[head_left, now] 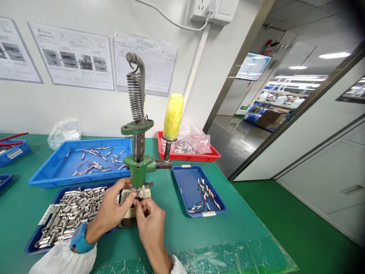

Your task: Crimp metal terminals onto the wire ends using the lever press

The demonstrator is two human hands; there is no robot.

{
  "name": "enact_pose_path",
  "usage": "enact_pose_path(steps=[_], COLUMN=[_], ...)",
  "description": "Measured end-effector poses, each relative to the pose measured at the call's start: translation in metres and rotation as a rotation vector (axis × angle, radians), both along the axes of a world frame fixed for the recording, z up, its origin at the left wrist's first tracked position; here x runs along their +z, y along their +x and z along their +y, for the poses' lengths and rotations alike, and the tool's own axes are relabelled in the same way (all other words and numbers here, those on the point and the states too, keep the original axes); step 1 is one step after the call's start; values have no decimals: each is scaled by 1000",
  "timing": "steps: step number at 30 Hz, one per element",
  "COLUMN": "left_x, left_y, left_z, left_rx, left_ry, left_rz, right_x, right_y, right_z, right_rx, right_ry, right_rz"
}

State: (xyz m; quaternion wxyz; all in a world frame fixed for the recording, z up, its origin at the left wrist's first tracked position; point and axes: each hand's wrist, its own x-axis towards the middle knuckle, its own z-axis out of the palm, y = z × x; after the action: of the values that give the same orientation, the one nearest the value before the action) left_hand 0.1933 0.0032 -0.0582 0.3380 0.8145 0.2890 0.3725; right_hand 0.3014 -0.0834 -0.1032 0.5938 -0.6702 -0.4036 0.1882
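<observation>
Both hands meet at the base of a green hand press [138, 175], just under its ram. My left hand [114, 203], with a blue watch on the wrist, has thumb and index finger pinched beside the ram tip. From the front right, my right hand [150, 220] pinches close to the left thumb, its fingers curled. Whatever sits between the fingertips is too small and covered to name. The press's yellow lever handle [173, 116] stands upright to the right, untouched. A tray of metal sleeves [72, 209] lies beside my left forearm.
A large blue tray [54, 163] holds wired parts behind my left hand. At right, a smaller blue tray [185, 182] carries more wired pieces. A red tray [205, 156] with plastic bags stands at the back. Beyond the green table's right edge is a doorway.
</observation>
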Motion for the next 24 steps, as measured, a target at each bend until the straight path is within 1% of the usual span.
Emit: enact_pose_path(steps=[2, 5, 6, 7, 8, 9, 10, 11, 13, 14, 15, 16, 17, 18, 19, 20, 21, 22, 23, 24], left_x=[-1, -4, -4, -5, -5, -4, -4, -3, -2, -2, -2, -2, -2, -2, -2, -2, -3, -3, -4, -4], left_y=[-2, -6, -7, -8, -10, -11, -12, -13, -15, -15, -15, -15, -15, -14, -14, -14, -14, -14, -14, -14], left_z=[0, -1, -1, -1, -1, 0, 0, 1, 2, 2, 2, 2, 2, 2, 2, 2, 2, 2, 2, 2], left_rx=[27, 36, 33, 27, 22, 15, 8, 1, -11, -14, -14, -14, -14, -13, -15, -21, -32, -39, -42, -40], left_ry=[43, 81, 87, 91, 92, 91, 88, 86, 79, 75, 72, 70, 69, 70, 73, 76, 74, 71, 68, 64], left_rz=[3, -15, -22, -27, -34, -41, -48, -55, -65, -68, -71, -74, -76, -79, -84, -88, -89, -94, -100, -101], right_x=[2, 8, 13, 22, 35, 53, 76, 104, 166, 196, 223, 246, 261, 270, 272, 269, 262, 254, 247, 242], right_y=[4, 16, 24, 33, 44, 56, 68, 80, 98, 104, 107, 107, 102, 93, 79, 64, 49, 36, 27, 24], right_z=[-2, -17, -24, -29, -33, -33, -29, -21, 3, 16, 28, 37, 42, 43, 38, 30, 20, 9, -1, -8], right_rx=[54, 165, 164, 129, 63, -15, -96, -165, -199, -175, -122, -54, 49, 115, 113, -57, -293, -381, -384, -439], right_ry=[-5, -46, -49, -32, 7, 60, 123, 191, 287, 340, 355, 326, 236, 170, 167, 319, 557, 692, 711, 711], right_rz=[11, 35, 43, 47, 41, 18, -22, -83, -213, -257, -284, -284, -246, -206, -197, -265, -310, -291, -269, -335])
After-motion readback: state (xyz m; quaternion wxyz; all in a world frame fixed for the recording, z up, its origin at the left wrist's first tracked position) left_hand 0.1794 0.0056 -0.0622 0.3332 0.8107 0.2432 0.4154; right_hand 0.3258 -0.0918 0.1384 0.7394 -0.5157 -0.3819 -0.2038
